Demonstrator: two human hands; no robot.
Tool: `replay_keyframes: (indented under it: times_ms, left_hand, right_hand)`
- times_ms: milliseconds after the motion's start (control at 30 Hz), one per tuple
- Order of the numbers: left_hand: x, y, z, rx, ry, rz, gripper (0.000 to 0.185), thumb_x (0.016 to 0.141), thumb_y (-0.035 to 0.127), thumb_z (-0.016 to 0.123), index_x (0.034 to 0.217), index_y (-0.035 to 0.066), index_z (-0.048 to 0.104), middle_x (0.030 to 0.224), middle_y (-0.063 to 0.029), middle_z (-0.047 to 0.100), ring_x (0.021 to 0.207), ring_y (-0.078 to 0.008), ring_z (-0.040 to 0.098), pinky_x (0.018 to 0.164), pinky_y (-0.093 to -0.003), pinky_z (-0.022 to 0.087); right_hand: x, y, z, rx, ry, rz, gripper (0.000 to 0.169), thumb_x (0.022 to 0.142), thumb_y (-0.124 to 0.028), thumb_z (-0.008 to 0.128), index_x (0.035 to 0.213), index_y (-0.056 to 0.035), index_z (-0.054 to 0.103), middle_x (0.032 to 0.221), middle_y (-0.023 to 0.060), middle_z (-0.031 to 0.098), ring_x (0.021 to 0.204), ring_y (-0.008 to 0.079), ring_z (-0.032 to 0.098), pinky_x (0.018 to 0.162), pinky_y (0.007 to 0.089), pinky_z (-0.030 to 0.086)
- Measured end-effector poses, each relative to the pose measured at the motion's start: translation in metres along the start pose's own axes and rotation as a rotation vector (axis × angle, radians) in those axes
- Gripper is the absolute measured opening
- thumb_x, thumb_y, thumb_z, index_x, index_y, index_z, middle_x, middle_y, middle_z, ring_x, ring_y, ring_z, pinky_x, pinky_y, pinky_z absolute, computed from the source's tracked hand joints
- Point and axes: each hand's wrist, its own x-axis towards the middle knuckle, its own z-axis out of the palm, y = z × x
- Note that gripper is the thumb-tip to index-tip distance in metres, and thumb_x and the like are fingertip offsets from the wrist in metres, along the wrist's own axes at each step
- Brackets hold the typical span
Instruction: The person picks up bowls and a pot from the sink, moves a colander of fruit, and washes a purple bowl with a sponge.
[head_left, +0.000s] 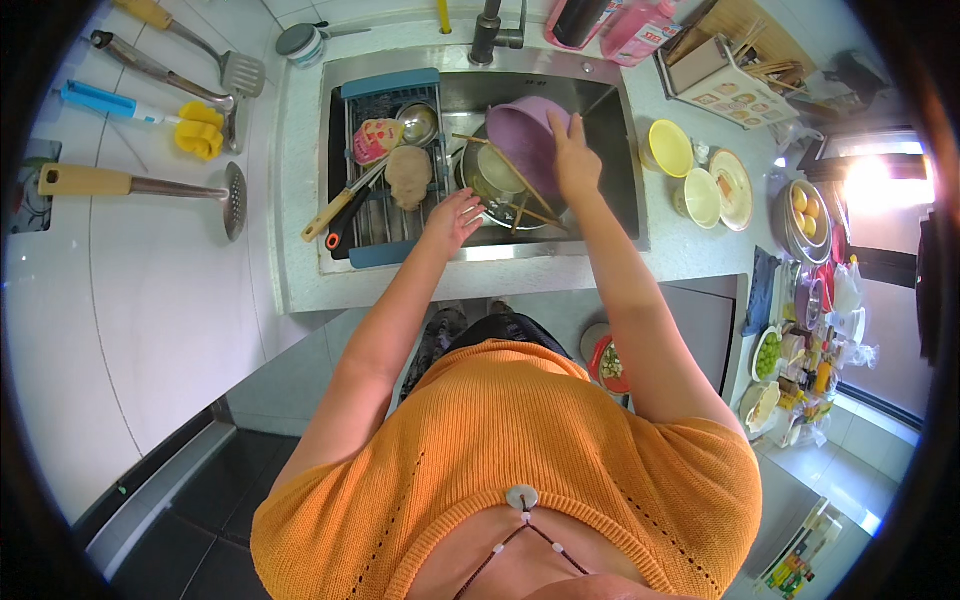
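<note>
In the steel sink (611, 172), my right hand (576, 161) grips the rim of a tilted purple basin (521, 124). Below the basin lie a pan with a clear bowl (501, 171) in it and several wooden chopsticks (534, 187) across the top. My left hand (454, 219) has its fingers spread beside the pan's left edge, with nothing seen in it. Left of it, a blue-ended drying rack (394, 78) holds a pink sponge or cloth (376, 141), a metal ladle (417, 124), a beige sponge-like pad (409, 177) and a black-handled utensil (349, 225).
Right of the sink stand a yellow bowl (667, 148), a pale green bowl (699, 198) and a plate (731, 189). The faucet (487, 37) rises behind the sink, near pink bottles (639, 34). Utensils, including a skimmer (235, 201), hang on the left wall.
</note>
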Motion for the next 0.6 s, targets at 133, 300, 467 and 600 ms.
replay_keyframes:
  times_ms: [133, 300, 467, 600]
  left_hand:
    - [0.004, -0.001, -0.003, -0.019, -0.011, -0.005, 0.044, 0.089, 0.023, 0.052, 0.127, 0.004, 0.040, 0.131, -0.0160, 0.042, 0.119, -0.0285, 0.043, 0.098, -0.0412, 0.038]
    - [0.012, -0.001, -0.004, -0.008, -0.039, 0.007, 0.044, 0.088, 0.023, 0.056, 0.125, 0.005, 0.042, 0.129, -0.0155, 0.044, 0.117, -0.0278, 0.046, 0.097, -0.0397, 0.039]
    - [0.015, 0.005, 0.013, 0.040, -0.031, 0.037, 0.043, 0.087, 0.026, 0.057, 0.123, 0.006, 0.043, 0.126, -0.0140, 0.046, 0.115, -0.0267, 0.046, 0.097, -0.0382, 0.039]
    - [0.016, 0.010, 0.026, 0.099, -0.056, 0.068, 0.052, 0.085, 0.031, 0.060, 0.126, 0.007, 0.040, 0.127, -0.0121, 0.043, 0.117, -0.0267, 0.043, 0.098, -0.0460, 0.036]
  right_hand:
    - [0.000, 0.002, 0.011, 0.095, -0.045, 0.079, 0.065, 0.077, -0.008, 0.053, 0.135, -0.0288, 0.030, 0.134, 0.0183, 0.038, 0.081, 0.0370, 0.063, 0.069, 0.0423, 0.052]
    - [0.008, 0.037, 0.011, 0.376, -0.021, 0.275, 0.061, 0.076, -0.015, 0.053, 0.134, -0.0256, 0.036, 0.119, 0.0162, 0.053, 0.093, 0.0374, 0.059, 0.081, 0.0448, 0.047]
    - [0.000, 0.085, 0.051, 0.702, 0.163, 0.319, 0.053, 0.076, -0.015, 0.054, 0.128, -0.0185, 0.045, 0.099, 0.0141, 0.063, 0.084, 0.0305, 0.062, 0.073, 0.0405, 0.048]
    - [-0.022, 0.084, 0.035, 1.290, -0.027, 0.579, 0.035, 0.080, -0.014, 0.055, 0.115, -0.0094, 0.054, 0.073, 0.0061, 0.060, 0.051, 0.0136, 0.053, 0.043, 0.0273, 0.042]
